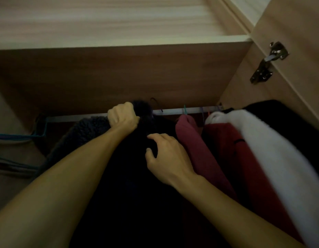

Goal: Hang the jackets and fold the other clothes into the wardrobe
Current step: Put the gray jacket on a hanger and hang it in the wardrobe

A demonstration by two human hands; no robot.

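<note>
item: left hand (123, 114). forearm bare, reaching up and forward from the lower left. fingers curled in a fist, clamped on the top of the dark jacket (137, 176), knuckles level with the rail (174, 111).

item: right hand (166, 155). forearm enters from the lower right, wrist bent, back of the hand up. fingers (152, 137) bent with their tips on the jacket's dark cloth below the left hand. cannot tell whether they pinch it or only rest there.

item: dark jacket. inside the wardrobe (119, 77), left of centre. top end at the rail, long axis running down from it toward the lower edge of the view. grey fleece (87, 135) shows at its left; cannot tell if it is the same garment. a dark hanger hook (153, 102) rises just right of the left hand; its seat on the rail is hidden.

item: rail. runs left to right under the shelf (119, 41).

item: hung to the right, in order: pink garment (190, 138), red garment (226, 145), white fleece garment (266, 153), black garment (291, 120).

item: blue hangers (21, 136), far left.

item: door hinge (267, 63), upper right.
</note>
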